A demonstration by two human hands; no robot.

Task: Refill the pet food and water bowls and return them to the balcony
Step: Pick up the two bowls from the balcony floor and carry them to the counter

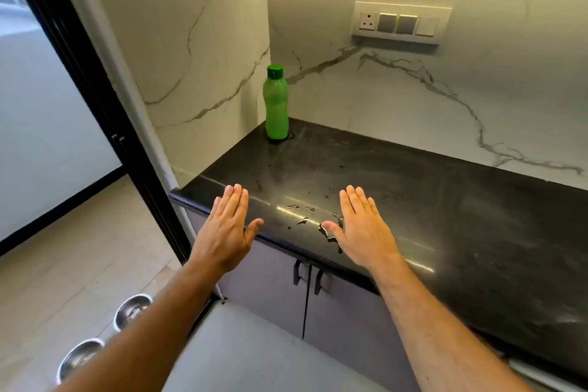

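Note:
Both my hands are stretched out flat, palms down, over the front edge of a black stone counter. My left hand and my right hand hold nothing, fingers straight. A green bottle with a green cap stands upright in the counter's far left corner, well beyond both hands. Two steel bowls sit on the tiled floor at the lower left, beyond the sliding door's track: one nearer the door frame, the other closer to me. My left forearm partly hides both.
Water drops lie on the counter between my hands. A black sliding door frame runs down the left side. Grey cabinet doors with black handles sit under the counter. A switch panel is on the marble wall.

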